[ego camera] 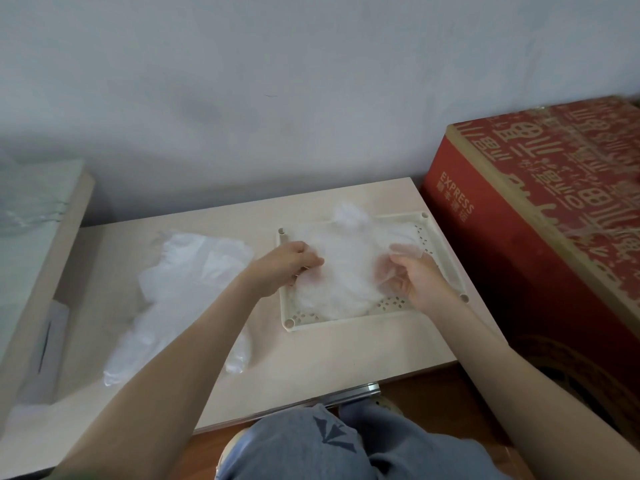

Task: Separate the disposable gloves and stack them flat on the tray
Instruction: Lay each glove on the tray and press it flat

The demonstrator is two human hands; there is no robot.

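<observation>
A cream perforated tray (446, 261) sits on the low table. Thin clear disposable gloves (349, 268) lie spread over the tray's middle, with a crumpled bit sticking up at its far edge. My left hand (287, 268) pinches the left side of the top glove above the tray's left rim. At the right side of that glove my right hand (415, 275) grips the film, and its fingers show through the plastic. A loose pile of clear gloves (187, 271) lies on the table left of the tray, partly under my left forearm.
The light wooden table (311, 358) stands against a grey wall. A big red cardboard box (540, 216) stands close to the table's right edge. A pale board with plastic wrap (38, 216) leans at the left. My knees are below the front edge.
</observation>
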